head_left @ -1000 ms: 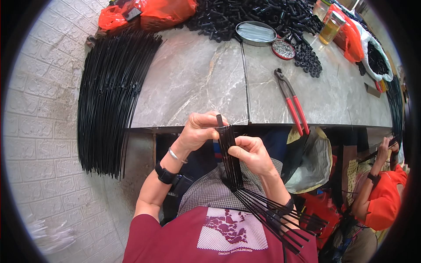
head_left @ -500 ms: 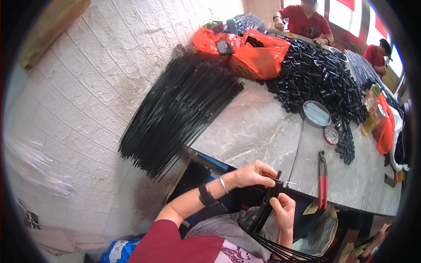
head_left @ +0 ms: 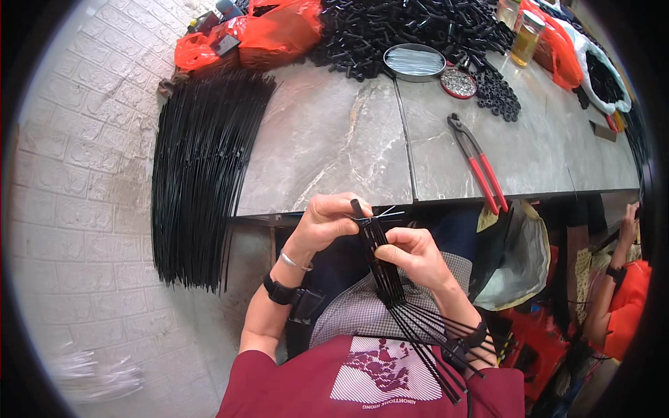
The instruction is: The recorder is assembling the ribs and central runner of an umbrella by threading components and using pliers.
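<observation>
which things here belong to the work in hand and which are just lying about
In the work, seemingly:
black rod bundle, in left hand and right hand
stacked black rods
pale strips
red-handled pliers

Probably just lying about:
orange bags, upper left
jar of yellow liquid

A grey marbled table (head_left: 327, 146) bears long black rods (head_left: 202, 181) at left, red bags (head_left: 282, 35) upper left, heaped black tubes (head_left: 411, 24) top centre, a round tin (head_left: 391, 72), a red-rimmed dish (head_left: 475, 88) and black rings (head_left: 498, 97) upper right, and red-handled pliers (head_left: 475, 161) right of centre, overhanging the edge.
</observation>
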Demonstrator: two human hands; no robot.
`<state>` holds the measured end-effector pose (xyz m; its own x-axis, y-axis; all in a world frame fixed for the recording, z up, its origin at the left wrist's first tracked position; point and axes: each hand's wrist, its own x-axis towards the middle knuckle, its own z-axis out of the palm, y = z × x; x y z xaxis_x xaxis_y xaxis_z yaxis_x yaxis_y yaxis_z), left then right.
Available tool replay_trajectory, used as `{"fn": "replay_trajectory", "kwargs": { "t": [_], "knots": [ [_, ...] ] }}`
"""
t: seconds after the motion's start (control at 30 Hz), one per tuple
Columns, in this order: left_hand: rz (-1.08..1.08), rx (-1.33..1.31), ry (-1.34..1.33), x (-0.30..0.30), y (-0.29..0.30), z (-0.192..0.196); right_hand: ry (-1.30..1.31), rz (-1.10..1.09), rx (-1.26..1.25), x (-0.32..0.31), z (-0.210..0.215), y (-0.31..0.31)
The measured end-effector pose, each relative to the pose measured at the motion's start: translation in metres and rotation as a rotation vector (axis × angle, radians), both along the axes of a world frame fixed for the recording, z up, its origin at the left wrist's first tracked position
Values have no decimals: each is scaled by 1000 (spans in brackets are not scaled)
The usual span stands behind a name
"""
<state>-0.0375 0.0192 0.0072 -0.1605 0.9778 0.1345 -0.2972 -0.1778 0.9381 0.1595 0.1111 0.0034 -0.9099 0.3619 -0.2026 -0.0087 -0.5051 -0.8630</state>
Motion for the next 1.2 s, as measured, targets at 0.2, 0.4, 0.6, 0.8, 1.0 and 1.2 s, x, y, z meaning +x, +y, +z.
{"fn": "replay_trajectory", "kwargs": {
  "t": [0.2,0.4,0.6,0.8,1.0,1.2],
  "knots": [
    [-17,34,-80,6,-6,-7,26,7,-31,3,-5,-2],
    [-23,22,-174,11,2,-5,53,-29,-82,4,-11,-1],
    [28,-63,-102,11,2,3,42,-62,-42,4,-9,3],
    [0,18,-117,11,3,-6,81,-17,-89,4,-11,3],
    [12,34,-170,15,1,-12,55,-29,-70,3,-9,0],
    [-1,27,-118,14,3,-7,22,-68,-53,3,-10,-2]
  ]
}}
